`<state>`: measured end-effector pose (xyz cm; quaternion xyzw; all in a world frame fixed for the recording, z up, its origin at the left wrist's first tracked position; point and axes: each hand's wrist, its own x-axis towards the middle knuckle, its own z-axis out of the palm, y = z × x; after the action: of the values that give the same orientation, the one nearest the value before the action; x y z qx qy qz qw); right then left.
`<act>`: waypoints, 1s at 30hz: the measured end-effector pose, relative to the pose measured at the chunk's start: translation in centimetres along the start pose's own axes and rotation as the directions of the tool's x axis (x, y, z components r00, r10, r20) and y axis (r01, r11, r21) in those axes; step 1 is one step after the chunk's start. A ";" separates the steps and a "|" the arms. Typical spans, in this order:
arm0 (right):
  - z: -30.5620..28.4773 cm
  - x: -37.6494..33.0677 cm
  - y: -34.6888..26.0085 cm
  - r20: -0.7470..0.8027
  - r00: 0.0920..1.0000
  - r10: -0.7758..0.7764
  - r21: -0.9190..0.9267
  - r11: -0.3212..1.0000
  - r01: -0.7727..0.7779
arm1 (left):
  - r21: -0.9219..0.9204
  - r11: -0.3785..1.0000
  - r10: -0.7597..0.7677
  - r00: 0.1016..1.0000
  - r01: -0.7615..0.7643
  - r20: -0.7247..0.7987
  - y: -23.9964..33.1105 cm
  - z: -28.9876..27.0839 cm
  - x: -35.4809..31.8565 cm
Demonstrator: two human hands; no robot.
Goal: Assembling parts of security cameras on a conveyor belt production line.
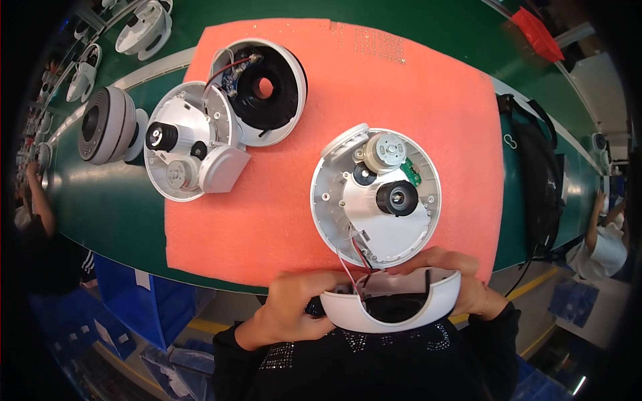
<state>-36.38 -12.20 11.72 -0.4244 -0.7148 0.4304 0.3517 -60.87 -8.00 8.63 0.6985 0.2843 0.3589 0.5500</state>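
At the pad's near edge, a white curved plastic shell [401, 319] with a rounded cutout and a black inside is held up on its edge. My left hand [294, 309] grips its left end, fingers closed; a small dark part shows beside them. On the right end, my right hand [461, 277] is closed around the rim, some fingers hidden behind the shell. Thin red and dark wires [349, 267] run from the shell to a round white housing [319, 220] lying just beyond it. Inside that housing sit a silver motor [386, 152], a black round hub [397, 198] and a green circuit board [410, 172].
An orange foam pad [281, 227] covers the green table [100, 200]. Another opened white housing [221, 144] lies wired to a black-lined shell [294, 123]. At left stands an assembled white-and-grey unit [107, 125]. A black bag [538, 180] lies at right; blue bins [144, 301] stand below.
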 end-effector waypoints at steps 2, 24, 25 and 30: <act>-1.0 0.7 -1.2 -0.015 0.994 -0.107 -0.219 0.971 0.102 | -0.014 1.000 -0.021 1.000 0.020 -0.014 -0.2 -0.4 -0.1; 0.0 1.9 -2.9 0.015 0.996 -0.088 -0.003 0.996 0.088 | 0.136 0.989 0.053 0.994 -0.065 0.091 0.1 -0.1 0.0; 0.1 2.0 -2.9 -0.018 0.994 -0.108 -0.017 0.994 0.108 | 0.177 0.981 0.067 0.995 -0.078 0.067 0.1 0.1 -0.1; 0.2 2.4 -2.9 -0.097 0.995 0.035 0.114 0.993 -0.024 | 0.304 0.937 0.202 0.977 -0.171 -0.073 0.5 0.9 0.2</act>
<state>-38.35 -10.84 14.59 -0.4352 -0.6645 0.4538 0.4039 -60.04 -8.48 9.01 0.7773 0.2955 0.3982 0.3871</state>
